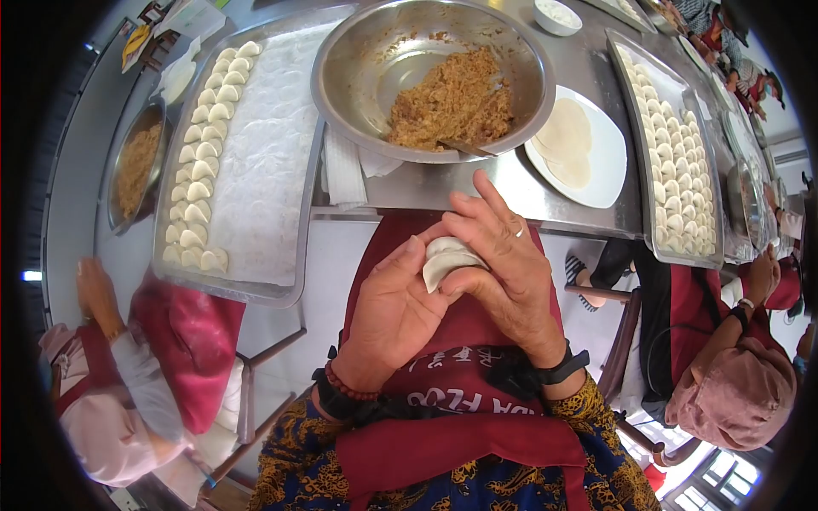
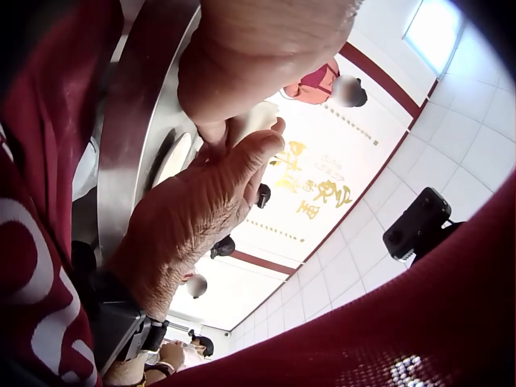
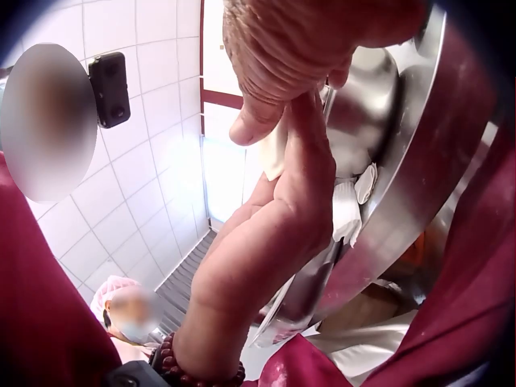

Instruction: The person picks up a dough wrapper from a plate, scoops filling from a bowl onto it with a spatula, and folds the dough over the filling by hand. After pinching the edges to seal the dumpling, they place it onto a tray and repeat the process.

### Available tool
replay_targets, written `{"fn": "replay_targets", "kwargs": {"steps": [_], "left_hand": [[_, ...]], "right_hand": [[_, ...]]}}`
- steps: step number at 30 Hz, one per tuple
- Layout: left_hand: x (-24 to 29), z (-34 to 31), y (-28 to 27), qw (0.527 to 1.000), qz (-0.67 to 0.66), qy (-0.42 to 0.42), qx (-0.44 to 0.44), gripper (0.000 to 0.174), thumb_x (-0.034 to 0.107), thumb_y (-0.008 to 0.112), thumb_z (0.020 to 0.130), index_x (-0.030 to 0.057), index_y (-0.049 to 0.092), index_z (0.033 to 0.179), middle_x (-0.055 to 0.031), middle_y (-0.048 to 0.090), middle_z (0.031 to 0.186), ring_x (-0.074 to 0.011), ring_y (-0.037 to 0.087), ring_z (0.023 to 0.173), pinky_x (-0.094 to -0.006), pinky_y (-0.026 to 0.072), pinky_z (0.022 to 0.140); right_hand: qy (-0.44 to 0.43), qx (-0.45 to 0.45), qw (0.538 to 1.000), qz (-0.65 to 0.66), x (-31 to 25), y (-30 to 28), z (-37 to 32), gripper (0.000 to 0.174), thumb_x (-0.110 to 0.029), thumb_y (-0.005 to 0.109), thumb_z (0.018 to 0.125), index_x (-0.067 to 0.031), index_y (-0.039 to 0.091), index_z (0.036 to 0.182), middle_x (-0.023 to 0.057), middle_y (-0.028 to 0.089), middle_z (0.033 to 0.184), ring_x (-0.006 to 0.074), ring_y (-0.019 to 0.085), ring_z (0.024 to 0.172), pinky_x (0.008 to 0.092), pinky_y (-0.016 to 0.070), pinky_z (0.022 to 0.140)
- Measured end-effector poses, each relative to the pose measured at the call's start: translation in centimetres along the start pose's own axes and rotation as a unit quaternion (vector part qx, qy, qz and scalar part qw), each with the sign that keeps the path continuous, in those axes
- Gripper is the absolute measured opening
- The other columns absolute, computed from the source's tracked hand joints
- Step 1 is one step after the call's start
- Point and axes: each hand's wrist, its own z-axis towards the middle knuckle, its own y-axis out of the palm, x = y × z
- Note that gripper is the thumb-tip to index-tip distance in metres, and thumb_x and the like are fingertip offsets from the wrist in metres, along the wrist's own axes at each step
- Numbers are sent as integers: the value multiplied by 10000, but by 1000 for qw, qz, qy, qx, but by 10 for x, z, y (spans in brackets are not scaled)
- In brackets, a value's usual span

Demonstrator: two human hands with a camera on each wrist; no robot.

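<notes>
In the head view a pale folded dumpling (image 1: 450, 260) is held in front of the apron between both hands. My left hand (image 1: 390, 298), with a red bead bracelet at the wrist, holds it from the left, thumb up along its side and fingers partly hidden behind it. From the other side my right hand (image 1: 504, 268) pinches the wrapper's edge between thumb and forefinger, its other fingers raised. Both wrist views show only a slip of the dumpling (image 3: 276, 153) between the hands. Beyond them sits a steel bowl (image 1: 328, 94) of brown minced filling (image 1: 456, 98) with a utensil in it.
Left of the bowl, a floured metal tray (image 1: 264, 162) carries rows of dumplings (image 1: 204, 153). To its right lie round wrappers (image 1: 567, 140) on a white plate (image 1: 609, 183). Another tray (image 1: 720, 230) of dumplings stands farther right. People in aprons sit on both sides.
</notes>
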Motion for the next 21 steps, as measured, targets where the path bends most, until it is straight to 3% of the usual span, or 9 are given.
{"fn": "replay_targets", "kwargs": {"steps": [2,4,7,13,19,21], "left_hand": [[-2,0,-2,1000,-23,5,2,336,231,423,1045,19,488,1298,-111,551,1304,-230,533,1227,-414,423,1071],[-5,0,-5,997,-70,1,14,397,227,386,1057,-33,460,1347,-123,536,1326,-214,528,1227,-401,420,1067],[-7,1,-11,998,-54,-25,-22,408,232,385,1056,-35,446,1358,-119,535,1331,-216,521,1236,-404,413,1074],[-3,0,-1,1000,-19,-24,-7,396,256,374,1058,-9,472,1334,-101,549,1312,-210,529,1221,-408,413,1070],[-7,2,-15,992,-101,-12,-77,417,267,374,1057,-31,471,1332,-134,552,1309,-213,532,1219,-413,422,1060],[-4,0,-3,997,-58,-9,-42,414,270,377,1057,-31,477,1323,-132,554,1307,-213,533,1218,-408,427,1055]], "right_hand": [[-21,-9,999,-23,5,-2,-1,418,-321,697,798,-126,694,1168,67,648,1269,312,470,1346,424,396,1020],[-70,-26,996,-57,11,-2,-3,475,-342,705,778,-124,680,1199,74,635,1287,314,455,1357,434,392,1027],[-72,-46,994,-74,12,-4,-3,483,-347,707,771,-130,681,1202,71,635,1288,315,453,1359,433,392,1028],[-12,-8,1000,-27,0,-4,0,385,-288,705,792,-133,709,1145,63,669,1232,318,484,1334,429,406,1016],[-57,-27,996,-57,9,-4,-3,403,-296,738,775,-110,714,1131,74,670,1230,313,480,1339,427,400,1026],[-21,-6,1000,2,6,-2,-5,386,-277,746,777,-109,716,1124,83,669,1232,310,479,1342,422,400,1024]]}}
